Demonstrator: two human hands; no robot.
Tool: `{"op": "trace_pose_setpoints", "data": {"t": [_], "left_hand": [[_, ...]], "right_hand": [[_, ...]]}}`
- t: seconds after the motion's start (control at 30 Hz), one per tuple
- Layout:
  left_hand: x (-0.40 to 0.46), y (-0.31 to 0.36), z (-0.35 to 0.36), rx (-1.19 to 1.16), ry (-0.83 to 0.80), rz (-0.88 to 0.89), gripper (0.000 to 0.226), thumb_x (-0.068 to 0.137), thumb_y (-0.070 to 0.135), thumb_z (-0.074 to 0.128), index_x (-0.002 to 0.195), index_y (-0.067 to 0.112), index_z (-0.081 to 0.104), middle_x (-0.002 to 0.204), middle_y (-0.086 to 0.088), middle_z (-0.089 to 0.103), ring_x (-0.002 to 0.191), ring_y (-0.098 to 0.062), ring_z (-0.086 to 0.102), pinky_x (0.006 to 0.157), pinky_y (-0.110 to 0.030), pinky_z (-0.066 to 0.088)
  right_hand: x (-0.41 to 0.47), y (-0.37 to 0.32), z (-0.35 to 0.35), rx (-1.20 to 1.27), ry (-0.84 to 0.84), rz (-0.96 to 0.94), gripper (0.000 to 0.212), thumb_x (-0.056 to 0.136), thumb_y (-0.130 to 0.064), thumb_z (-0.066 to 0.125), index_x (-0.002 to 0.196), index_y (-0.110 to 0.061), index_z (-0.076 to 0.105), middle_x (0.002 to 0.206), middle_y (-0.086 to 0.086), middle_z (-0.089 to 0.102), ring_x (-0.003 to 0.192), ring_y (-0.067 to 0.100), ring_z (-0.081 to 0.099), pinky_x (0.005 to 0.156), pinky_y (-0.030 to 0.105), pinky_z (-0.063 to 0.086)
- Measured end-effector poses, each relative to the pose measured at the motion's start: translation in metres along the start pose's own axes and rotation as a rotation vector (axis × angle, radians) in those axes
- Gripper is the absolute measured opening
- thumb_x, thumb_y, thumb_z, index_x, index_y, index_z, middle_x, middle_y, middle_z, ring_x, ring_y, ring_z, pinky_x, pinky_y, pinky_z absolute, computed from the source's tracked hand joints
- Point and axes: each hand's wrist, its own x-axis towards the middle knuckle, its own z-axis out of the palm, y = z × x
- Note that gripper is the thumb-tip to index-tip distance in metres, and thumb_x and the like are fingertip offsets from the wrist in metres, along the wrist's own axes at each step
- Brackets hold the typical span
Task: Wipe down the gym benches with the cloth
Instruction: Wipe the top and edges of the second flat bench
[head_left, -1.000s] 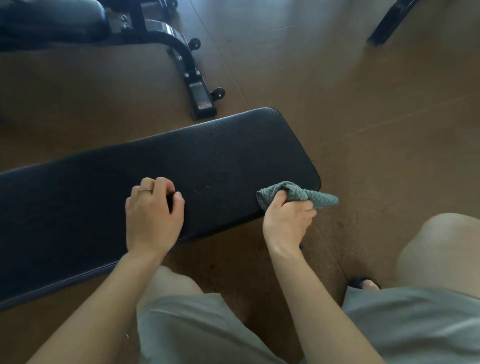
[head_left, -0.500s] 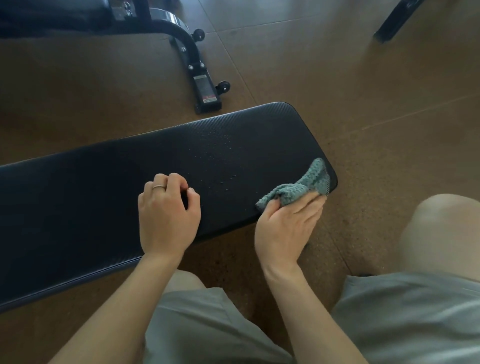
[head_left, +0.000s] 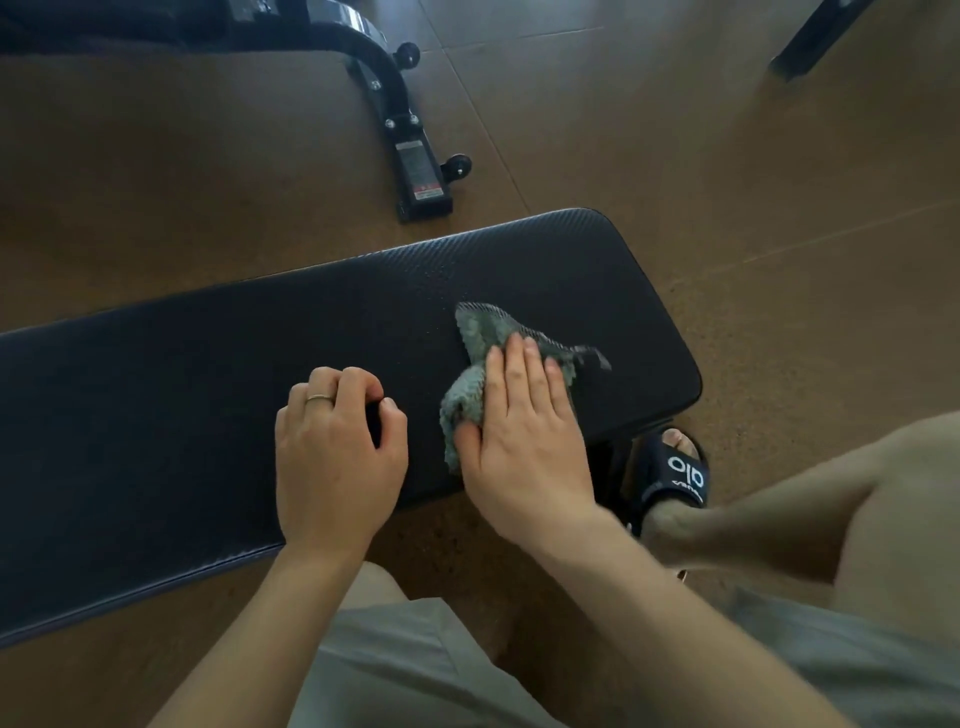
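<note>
Right grip: the right hand (head_left: 524, 441) lies flat on the cloth (head_left: 480, 343), fingers straight and close together, pressing it down onto the pad; the thumb sits at the cloth's left fold.
Cloth relative to the grip: the grey-green cloth is under the fingers and palm and spills out beyond them. One stitched corner points up and away past the fingertips, a bunched fold bulges out to the left of the thumb, and a thin dark edge trails off to the right of the fingers.
Left grip: the left hand (head_left: 337, 452) rests just beside the cloth's left fold, not touching it. Its fingers are curled in on themselves with nothing in them, knuckles on the pad; a ring (head_left: 319, 398) shows on one finger.
Tabletop: the black padded bench (head_left: 156, 395) carries both hands. The cloth lies near its rounded right end, closer to the near edge than the far one.
Beyond the bench: a brown floor (head_left: 753, 234) all round. Past the far edge stands the black curved frame (head_left: 400, 130) of another machine, well apart from the cloth.
Near side: a foot in a black slide sandal (head_left: 675, 475) is just right of the right wrist, and grey shorts (head_left: 415, 670) fill the bottom of the view.
</note>
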Motion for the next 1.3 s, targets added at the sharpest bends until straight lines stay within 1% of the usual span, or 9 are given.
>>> {"op": "trace_pose_setpoints", "data": {"t": [0.23,0.43,0.5,0.67,0.83,0.97,1.1,1.2,1.3], "left_hand": [[0.000,0.000,-0.001,-0.003,0.004,-0.020,0.007,0.095,0.025,0.059,0.100,0.020,0.058,0.099,0.000,0.056,0.090,-0.017,0.052,0.082,-0.039,0.047],[0.000,0.002,-0.002,0.001,0.014,-0.010,0.005,0.095,0.023,0.059,0.097,0.019,0.057,0.095,0.000,0.055,0.087,-0.018,0.049,0.079,-0.039,0.045],[0.000,0.002,-0.001,0.012,0.016,-0.017,0.006,0.094,0.023,0.059,0.097,0.018,0.057,0.096,0.000,0.054,0.088,-0.019,0.049,0.080,-0.038,0.044],[-0.001,0.002,-0.001,0.010,0.018,-0.015,0.006,0.094,0.022,0.060,0.098,0.018,0.057,0.096,-0.001,0.055,0.088,-0.018,0.049,0.080,-0.038,0.044],[0.000,0.002,-0.001,0.008,0.019,-0.023,0.006,0.095,0.023,0.060,0.098,0.018,0.058,0.096,0.000,0.055,0.088,-0.018,0.050,0.079,-0.039,0.045],[-0.001,0.001,-0.001,-0.006,0.028,-0.011,0.004,0.095,0.020,0.060,0.098,0.018,0.058,0.095,0.001,0.056,0.087,-0.017,0.051,0.078,-0.038,0.046],[-0.001,0.002,-0.001,0.014,0.035,0.001,0.003,0.094,0.018,0.059,0.096,0.017,0.058,0.094,0.000,0.056,0.085,-0.019,0.051,0.076,-0.040,0.046],[-0.001,0.002,0.000,0.023,0.040,0.002,0.002,0.094,0.017,0.058,0.096,0.016,0.058,0.094,-0.001,0.056,0.085,-0.019,0.051,0.076,-0.040,0.045],[-0.001,0.003,0.000,0.031,0.050,-0.006,0.002,0.093,0.016,0.059,0.095,0.016,0.059,0.093,-0.001,0.056,0.084,-0.018,0.050,0.076,-0.037,0.044]], "right_hand": [[0.111,0.000,-0.023,-0.043,-0.108,-0.070,0.074,0.107,-0.048,0.019,0.164,-0.008,-0.005,0.173,0.012,-0.011,0.159,0.021,-0.015,0.128,0.040,-0.013],[-0.009,0.010,-0.016,-0.004,-0.082,-0.197,0.069,0.108,-0.045,0.017,0.164,-0.012,-0.004,0.172,0.007,-0.010,0.159,0.019,-0.013,0.129,0.041,-0.007],[-0.036,0.014,-0.010,-0.026,-0.068,-0.220,0.070,0.106,-0.047,0.019,0.164,-0.012,0.003,0.173,0.007,-0.003,0.160,0.020,-0.007,0.127,0.041,-0.003],[0.011,0.017,-0.017,-0.061,-0.126,-0.238,0.075,0.105,-0.056,0.013,0.164,-0.015,-0.009,0.172,0.005,-0.016,0.157,0.017,-0.019,0.128,0.040,-0.010],[0.098,-0.009,-0.023,-0.061,-0.134,-0.166,0.078,0.106,-0.056,0.017,0.164,-0.011,-0.007,0.173,0.008,-0.013,0.158,0.019,-0.016,0.128,0.043,-0.011],[0.059,-0.005,-0.023,-0.003,-0.123,-0.245,0.074,0.106,-0.052,0.017,0.164,-0.014,-0.005,0.173,0.005,-0.011,0.158,0.017,-0.016,0.129,0.043,-0.008],[-0.001,0.011,-0.021,0.001,-0.193,-0.351,0.069,0.105,-0.048,0.016,0.164,-0.021,-0.009,0.170,-0.003,-0.018,0.155,0.010,-0.025,0.127,0.038,-0.014],[0.017,0.014,-0.023,-0.051,-0.207,-0.388,0.069,0.106,-0.048,0.018,0.164,-0.022,-0.010,0.170,-0.004,-0.021,0.155,0.009,-0.025,0.127,0.037,-0.014],[0.069,0.001,-0.025,-0.055,-0.177,-0.449,0.069,0.107,-0.049,0.019,0.165,-0.020,-0.005,0.172,-0.002,-0.013,0.157,0.012,-0.018,0.128,0.039,-0.011]]}}
